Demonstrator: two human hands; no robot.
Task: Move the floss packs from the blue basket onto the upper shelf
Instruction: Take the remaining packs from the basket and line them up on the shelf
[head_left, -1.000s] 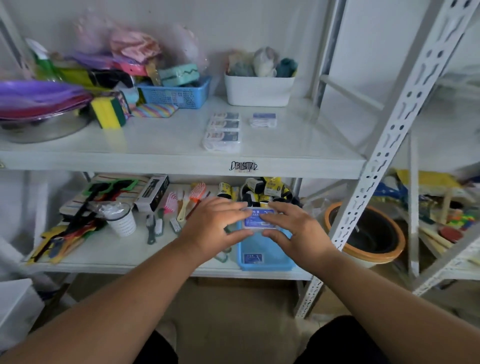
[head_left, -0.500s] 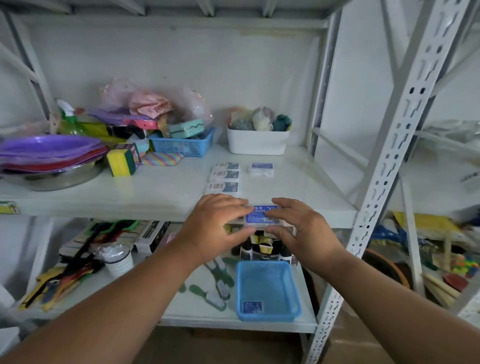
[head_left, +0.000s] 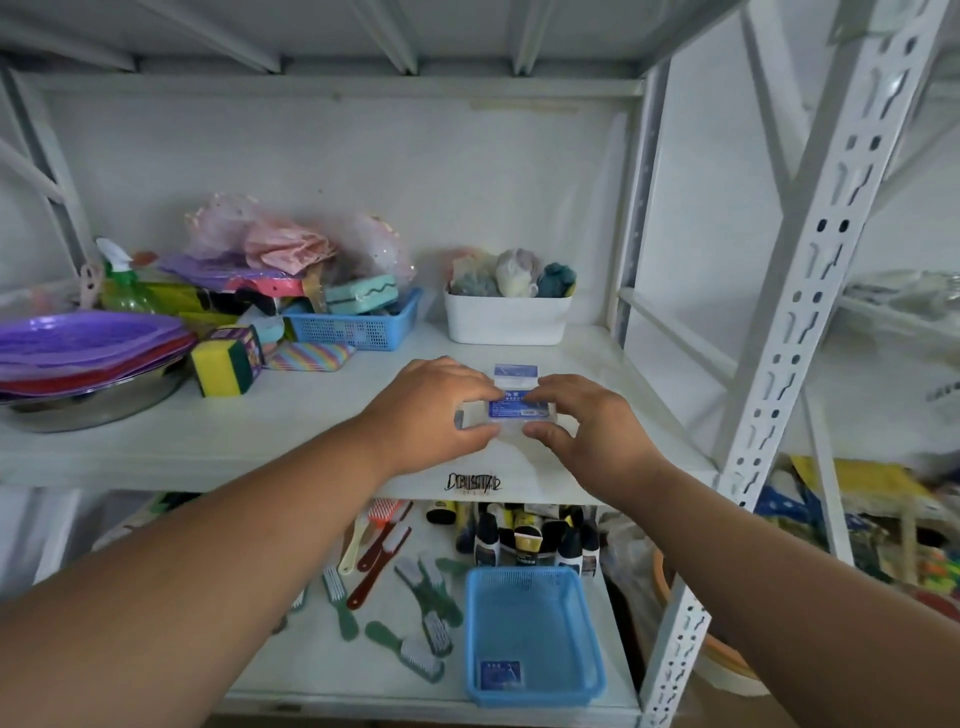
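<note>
White shelf mid-frame: left hand and right hand are pinching floss pack by its ends. Probably light, rigid, slick plastic; side grip suits.

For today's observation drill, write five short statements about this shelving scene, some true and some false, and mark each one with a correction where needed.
1. Both hands hold a floss pack over the upper shelf. True.
2. The blue basket sits on the upper shelf. False: it is on the lower shelf.
3. The blue basket is full of packs. False: only one pack shows inside.
4. A white bin stands at the back of the upper shelf. True.
5. The left hand hangs idle. False: its fingers grip the pack, opposite the right hand.
</note>
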